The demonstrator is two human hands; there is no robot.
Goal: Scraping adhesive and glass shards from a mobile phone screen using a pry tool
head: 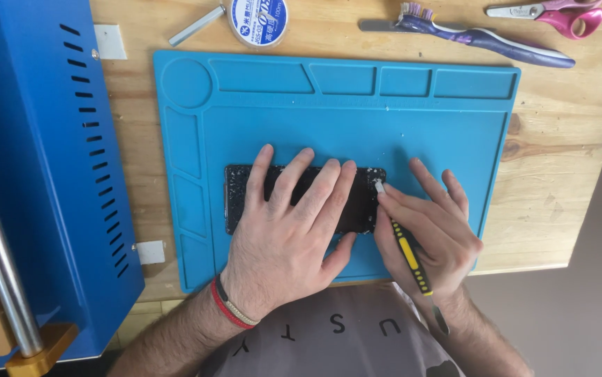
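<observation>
The work in hand is scraping at a phone screen, a dark glass panel that lies flat near the middle of the blue silicone repair mat, with whitish residue and cracks showing along its 9 o'clock end and top edge. The left hand lies on the panel with its fingers spread and pressed flat, so it seems to hold the panel steady against the mat. The right hand pinches a scraping tool with a yellow and black handle; the thumb and forefinger close around the shaft near the small pale blade, and this tip touches the panel at its 3 o'clock edge, close to the upper corner.

I judge the step to be the lifting or cleaning of that edge. The next move calls for a low blade angle and a light, even push, because the glass looks already broken and the left fingertips are near the tip.

At 12 o'clock on the wooden bench lie a toothbrush, pink scissors and a spool of wire. A blue machine stands at 9 o'clock
</observation>
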